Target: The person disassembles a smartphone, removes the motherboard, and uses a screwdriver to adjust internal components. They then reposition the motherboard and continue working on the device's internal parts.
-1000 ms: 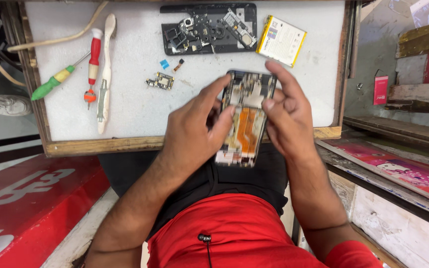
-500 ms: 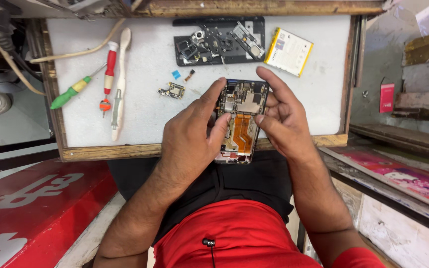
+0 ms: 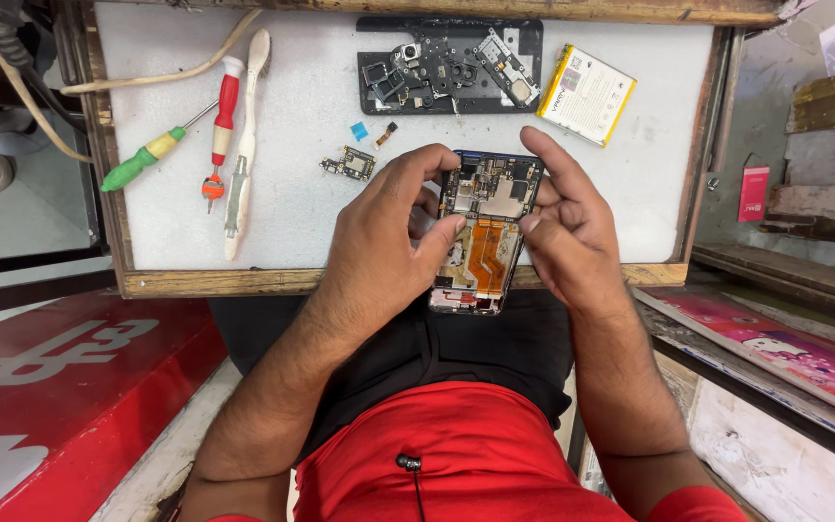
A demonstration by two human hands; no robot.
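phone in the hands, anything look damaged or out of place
The opened phone, held by the left hand and right hand, has no back cover, so its boards and orange flex show. A small circuit board lies loose on the white mat.

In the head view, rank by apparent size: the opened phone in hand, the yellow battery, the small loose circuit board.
1. Opened phone, though it is held nearer the camera.
2. Yellow battery.
3. Small circuit board, clearly smallest.

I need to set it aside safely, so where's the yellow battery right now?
In the head view the yellow battery lies at the work tray's far right, beside the black back cover, beyond the right hand.
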